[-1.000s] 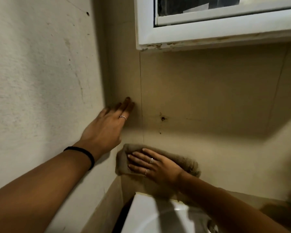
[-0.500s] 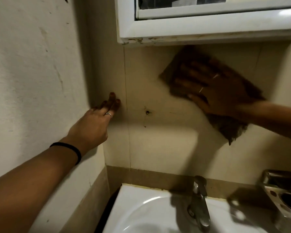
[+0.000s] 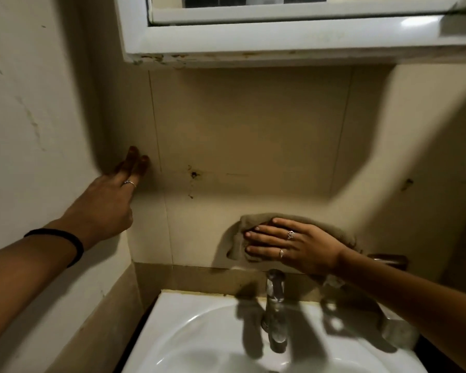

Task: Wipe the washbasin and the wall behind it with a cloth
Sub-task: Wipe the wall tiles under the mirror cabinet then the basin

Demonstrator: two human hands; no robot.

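Note:
A brown cloth (image 3: 249, 224) lies flat against the beige tiled wall (image 3: 248, 135), low down, just above the tap. My right hand (image 3: 293, 244) presses on it with spread fingers. My left hand (image 3: 111, 200) rests with its fingers straight on the wall near the corner, holding nothing. The white washbasin (image 3: 194, 335) sits below, its bowl partly in shadow.
A metal tap (image 3: 275, 305) stands at the basin's back rim, under my right wrist. A white-framed mirror cabinet (image 3: 280, 41) overhangs the wall. A metal holder (image 3: 398, 329) sits right of the basin. A small dark hole (image 3: 193, 174) marks the tile. The side wall (image 3: 33, 117) closes the left.
My right hand has swept the cloth from the lower left corner up under the cabinet, then down to just above the tap. My left hand stays on the wall.

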